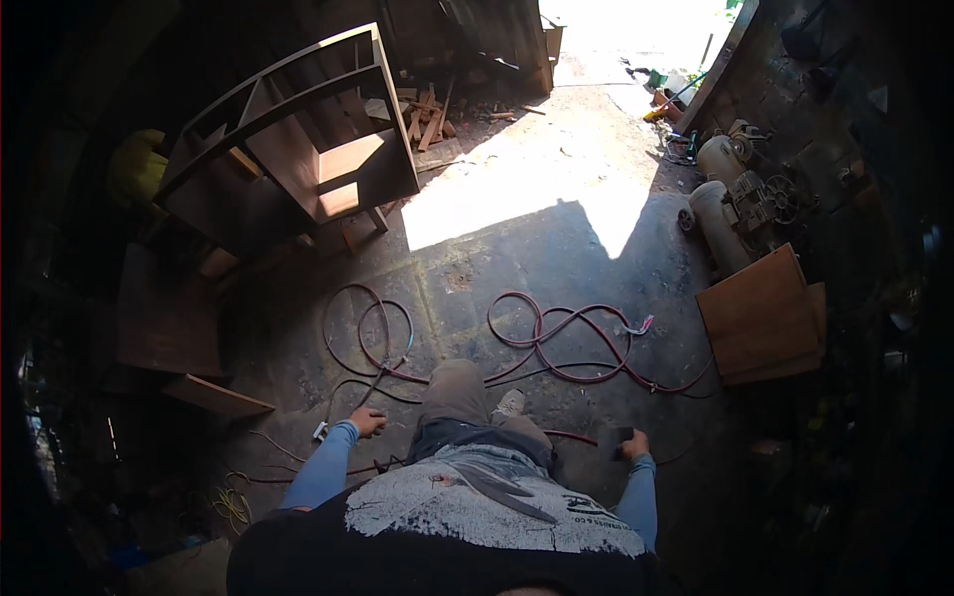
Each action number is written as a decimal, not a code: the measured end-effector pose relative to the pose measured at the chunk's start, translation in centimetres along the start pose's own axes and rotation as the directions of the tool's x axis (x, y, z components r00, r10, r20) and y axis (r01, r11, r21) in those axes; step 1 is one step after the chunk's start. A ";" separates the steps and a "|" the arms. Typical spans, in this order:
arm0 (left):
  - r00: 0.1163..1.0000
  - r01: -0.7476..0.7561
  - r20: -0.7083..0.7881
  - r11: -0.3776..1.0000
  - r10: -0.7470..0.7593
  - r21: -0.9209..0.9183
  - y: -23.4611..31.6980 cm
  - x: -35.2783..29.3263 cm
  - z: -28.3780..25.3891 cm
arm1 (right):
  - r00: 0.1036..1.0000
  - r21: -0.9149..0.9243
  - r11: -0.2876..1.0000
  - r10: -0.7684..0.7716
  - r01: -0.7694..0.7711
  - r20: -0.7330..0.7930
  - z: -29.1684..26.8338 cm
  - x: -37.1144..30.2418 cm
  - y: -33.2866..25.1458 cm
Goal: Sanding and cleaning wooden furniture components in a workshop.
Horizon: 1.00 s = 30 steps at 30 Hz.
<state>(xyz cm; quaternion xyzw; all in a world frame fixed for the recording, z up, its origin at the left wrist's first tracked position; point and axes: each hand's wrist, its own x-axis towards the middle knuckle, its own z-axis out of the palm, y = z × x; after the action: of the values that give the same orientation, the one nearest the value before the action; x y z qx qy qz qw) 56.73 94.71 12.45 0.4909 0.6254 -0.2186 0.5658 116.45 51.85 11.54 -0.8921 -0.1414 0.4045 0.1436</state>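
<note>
My right hand (636,444) is closed on the edge of a small dark grey rectangular piece (609,443). It looks flat, but its exact kind is too dark to make out. On the other side, my left hand (372,422) hangs low with loosely bent fingers and nothing visible in it. A red hose (542,343) lies in loose loops on the floor in front of my legs, passing under them. The left hand is nearest to a dark stretch of hose and a small white fitting (320,430).
A dark wooden cabinet frame (288,149) stands ahead on the left, with scrap wood (429,117) behind it. Air compressors (720,214) and leaning brown panels (763,316) are on the right. A board (221,393) lies left; sunlight falls through the far doorway.
</note>
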 end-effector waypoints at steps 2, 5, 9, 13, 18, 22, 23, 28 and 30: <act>0.989 -0.109 -0.139 0.906 0.056 -0.410 8.8 1.1 -1.6 | 0.987 0.013 0.994 -0.104 0.107 -0.121 -11.0 6.5 -10.4; 0.979 -0.029 -0.202 0.968 -0.023 -0.249 16.5 9.0 -3.7 | 0.954 -0.074 0.986 -0.162 0.148 -0.252 -23.6 16.6 -22.7; 0.964 -0.125 -0.161 0.893 0.213 0.433 29.5 20.1 -6.0 | 0.945 0.097 0.988 -0.081 0.118 -0.318 -31.0 28.3 -32.2; 0.932 -0.352 0.254 0.470 0.260 0.810 51.9 31.5 -8.7 | 0.964 0.224 0.973 0.112 -0.057 -0.242 -28.4 39.5 -31.1; 0.910 -0.360 0.135 0.587 0.392 0.725 93.4 30.4 -8.3 | 0.857 -0.007 0.898 0.422 -0.439 0.296 -22.4 42.1 -29.3; 0.729 -0.614 0.072 0.605 0.680 0.507 119.4 34.4 -9.3 | 0.857 0.037 0.884 0.440 -0.466 0.269 -24.3 48.9 -29.5; 0.702 -0.642 0.039 0.609 0.711 0.466 123.9 36.1 -9.3 | 0.870 0.056 0.889 0.430 -0.455 0.242 -26.8 52.5 -30.9; 0.677 -0.633 -0.155 0.677 0.719 0.376 137.7 46.7 -8.6 | 0.910 0.095 0.911 0.386 -0.402 0.152 -42.6 70.4 -38.5; 0.864 -0.350 -0.231 0.865 0.446 0.360 134.5 51.7 -8.0 | 0.933 0.077 0.935 0.336 -0.347 0.128 -54.4 80.8 -44.9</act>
<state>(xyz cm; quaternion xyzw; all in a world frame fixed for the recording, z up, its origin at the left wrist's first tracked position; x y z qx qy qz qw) 174.93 177.14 4.86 0.7201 0.5474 -0.1107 0.4117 202.89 115.13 7.52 -0.8707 0.0282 0.4793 0.1065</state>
